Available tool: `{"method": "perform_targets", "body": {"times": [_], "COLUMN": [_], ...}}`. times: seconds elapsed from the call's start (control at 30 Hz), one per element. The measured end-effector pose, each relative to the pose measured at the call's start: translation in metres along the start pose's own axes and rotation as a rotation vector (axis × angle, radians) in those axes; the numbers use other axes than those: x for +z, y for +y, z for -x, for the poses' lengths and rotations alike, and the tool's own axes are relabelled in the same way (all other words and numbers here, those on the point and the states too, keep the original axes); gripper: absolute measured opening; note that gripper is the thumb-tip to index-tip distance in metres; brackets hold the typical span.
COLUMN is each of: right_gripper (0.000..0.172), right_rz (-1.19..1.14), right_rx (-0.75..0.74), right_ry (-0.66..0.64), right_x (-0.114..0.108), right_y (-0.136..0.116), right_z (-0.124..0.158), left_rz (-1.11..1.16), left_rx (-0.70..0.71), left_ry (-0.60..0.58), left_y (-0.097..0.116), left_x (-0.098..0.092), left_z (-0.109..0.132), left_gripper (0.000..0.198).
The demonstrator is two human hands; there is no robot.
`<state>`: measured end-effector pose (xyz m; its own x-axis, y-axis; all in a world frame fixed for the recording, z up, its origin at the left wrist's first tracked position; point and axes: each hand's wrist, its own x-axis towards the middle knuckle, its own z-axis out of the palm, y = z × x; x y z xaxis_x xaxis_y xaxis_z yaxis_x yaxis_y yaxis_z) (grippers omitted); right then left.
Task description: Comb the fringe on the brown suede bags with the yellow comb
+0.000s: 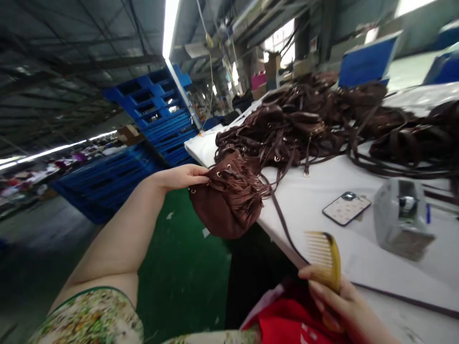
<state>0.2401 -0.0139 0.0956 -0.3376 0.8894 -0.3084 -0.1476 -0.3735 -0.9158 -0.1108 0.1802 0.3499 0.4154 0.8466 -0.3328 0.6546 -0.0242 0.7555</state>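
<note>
At the left, stacked blue pallets (168, 131) lean in the view behind the outstretched left hand (184, 176), whose thumb and fingers pinch the eyeleted rim of a brown fringed bag (225, 210) — it hangs just off the table's edge, over green floor (172, 277). Next, a heap of brown bags (287, 124) covers the far part of the white table (358, 258), and nearer, the right hand (339, 298) grips a yellow comb (336, 258), teeth pointing left — a phone (346, 208) and a grey tape dispenser (401, 220) lie farther right.
</note>
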Motion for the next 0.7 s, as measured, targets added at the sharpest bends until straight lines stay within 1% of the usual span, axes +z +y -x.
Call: {"method": "perform_targets", "body": {"times": [0.07,0.1,0.17,0.23,0.27,0.3,0.33,0.4,0.43,0.5,0.53,0.63,0.7], "right_gripper": [0.047,0.045,0.042,0.041,0.041,0.042,0.043,0.042,0.041,0.037,0.035,0.03,0.03], "right_rz": [-0.035,-0.013,0.07,0.188,0.238,0.274,0.3,0.336,0.358,0.409,0.434,0.489,0.513], "right_rx": [0.002,-0.006,-0.04,-0.056,-0.053,-0.047,-0.037,-0.024,-0.023,-0.03,-0.034,-0.038,-0.061], "right_ry": [-0.069,-0.09,-0.099,-0.078,-0.069,-0.062,-0.059,-0.063,-0.07,-0.086,-0.099,-0.153,-0.189], "right_x": [0.016,0.022,0.032,0.038,0.04,0.042,0.044,0.047,0.049,0.055,0.059,0.071,0.08], "right_y": [-0.001,0.001,0.012,0.032,0.043,0.054,0.063,0.075,0.077,0.076,0.073,0.065,0.059], "right_z": [-0.016,-0.025,-0.044,-0.063,-0.07,-0.077,-0.082,-0.089,-0.091,-0.097,-0.1,-0.11,-0.117], "left_rz": [-0.03,-0.03,-0.006,0.043,0.07,0.095,0.11,0.142,0.164,0.188,0.18,0.164,0.264], "left_rx": [-0.025,-0.042,-0.106,-0.181,-0.204,-0.213,-0.229,-0.311,-0.358,-0.431,-0.45,-0.458,-0.416], "left_ry": [-0.087,-0.15,-0.279,-0.348,-0.336,-0.294,-0.224,-0.088,-0.031,0.016,0.005,-0.09,-0.115], "left_y": [-0.031,-0.051,-0.1,-0.156,-0.186,-0.214,-0.24,-0.28,-0.295,-0.31,-0.312,-0.304,-0.292], "left_x": [0.014,0.026,0.06,0.105,0.129,0.153,0.176,0.212,0.225,0.239,0.242,0.238,0.229], "left_z": [0.035,0.047,0.062,0.067,0.068,0.068,0.068,0.068,0.068,0.066,0.064,0.056,0.051], "left_gripper": [0.035,0.035,0.034,0.034,0.036,0.038,0.038,0.038,0.038,0.041,0.042,0.04,0.036]}}
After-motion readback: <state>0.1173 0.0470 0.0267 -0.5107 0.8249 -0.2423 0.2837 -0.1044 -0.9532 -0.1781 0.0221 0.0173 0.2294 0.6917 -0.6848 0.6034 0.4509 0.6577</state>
